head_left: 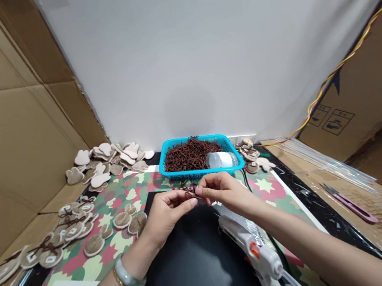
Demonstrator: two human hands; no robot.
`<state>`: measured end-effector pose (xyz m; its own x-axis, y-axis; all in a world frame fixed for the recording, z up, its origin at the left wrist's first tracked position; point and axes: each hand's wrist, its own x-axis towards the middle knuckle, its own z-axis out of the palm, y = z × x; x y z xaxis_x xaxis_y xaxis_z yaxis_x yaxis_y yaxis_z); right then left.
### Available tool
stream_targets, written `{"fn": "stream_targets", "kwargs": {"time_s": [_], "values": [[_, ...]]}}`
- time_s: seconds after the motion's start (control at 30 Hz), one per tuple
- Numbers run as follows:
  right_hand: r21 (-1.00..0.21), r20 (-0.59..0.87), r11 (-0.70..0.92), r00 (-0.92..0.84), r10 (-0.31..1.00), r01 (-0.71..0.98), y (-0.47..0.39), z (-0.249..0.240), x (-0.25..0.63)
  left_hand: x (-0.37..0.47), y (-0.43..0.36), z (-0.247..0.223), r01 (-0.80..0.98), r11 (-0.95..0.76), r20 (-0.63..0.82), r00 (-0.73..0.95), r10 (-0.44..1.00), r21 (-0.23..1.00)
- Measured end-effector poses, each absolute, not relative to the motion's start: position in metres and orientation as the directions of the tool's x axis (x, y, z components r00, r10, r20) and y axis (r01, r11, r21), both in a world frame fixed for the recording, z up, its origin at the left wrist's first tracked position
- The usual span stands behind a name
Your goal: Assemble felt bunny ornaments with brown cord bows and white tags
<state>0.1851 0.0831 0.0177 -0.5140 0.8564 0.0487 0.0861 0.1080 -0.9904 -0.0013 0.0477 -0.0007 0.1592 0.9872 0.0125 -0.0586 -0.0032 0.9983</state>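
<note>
Remotely, I saw the left hand [164, 215] pinched narrow on a thin brown strip [190, 194] | right hand [224, 190] gripped it too, close beside the left | strip was between them, over the black board [190, 250], near the blue basket [178, 177] of brown bits [188, 155] | white glue gun [241, 237] sat near the right forearm [300, 227]

Left hand [165, 215], right hand [224, 191], both pinching
</note>
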Motion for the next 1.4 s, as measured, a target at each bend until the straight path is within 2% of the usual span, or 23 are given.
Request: {"fn": "stream_targets", "kwargs": {"time_s": [0.2, 0.3, 0.43, 0.53, 0.67, 0.8, 0.93, 1.07, 1.27, 1.4], "values": [[-0.99, 0.058, 0.115, -0.514, 0.856, 0.079, 0.084, 0.02, 0.185, -0.007, 0.057, 0.002, -0.093, 0.024, -0.011, 0.14, 0.99, 0.995], [-0.982, 0.08, 0.152, -0.477, 0.875, 0.114, 0.088, 0.027, 0.193, -0.021, 0.065, 0.008, 0.004, 0.011, -0.011, 0.069, 0.998, 1.0], [-0.952, 0.064, 0.178, -0.407, 0.911, 0.249, 0.087, 0.033, 0.218, -0.052, 0.068, 0.019, 0.158, -0.011, 0.004, 0.044, 0.999, 0.987], [-0.939, 0.014, 0.149, -0.401, 0.916, 0.31, 0.075, 0.028, 0.241, -0.066, 0.065, 0.019, 0.268, 0.002, -0.034, 0.115, 0.993, 0.963], [-0.947, -0.027, 0.095, -0.37, 0.928, 0.307, 0.048, 0.013, 0.263, -0.058, 0.063, 0.002, 0.387, 0.033, -0.149, 0.273, 0.95, 0.921], [-0.945, -0.047, 0.066, -0.332, 0.942, 0.32, 0.025, 0.004, 0.274, -0.044, 0.066, -0.012, 0.458, -0.033, -0.118, 0.297, 0.947, 0.888], [-0.926, -0.095, 0.022, -0.289, 0.953, 0.377, 0.007, 0.003, 0.278, -0.058, 0.066, 0.001, 0.603, -0.085, -0.004, 0.145, 0.989, 0.793], [-0.899, -0.121, 0.005, -0.258, 0.959, 0.438, -0.008, 0.001, 0.283, -0.095, 0.057, 0.018, 0.769, -0.085, 0.114, 0.016, 0.993, 0.633], [-0.894, -0.117, -0.006, -0.22, 0.968, 0.448, -0.032, -0.015, 0.286, -0.126, 0.031, 0.011, 0.862, -0.108, 0.027, 0.11, 0.994, 0.495], [-0.89, -0.064, 0.012, -0.151, 0.986, 0.456, -0.042, -0.019, 0.283, -0.132, 0.027, 0.006, 0.865, -0.195, 0.054, 0.191, 0.98, 0.463]]}}
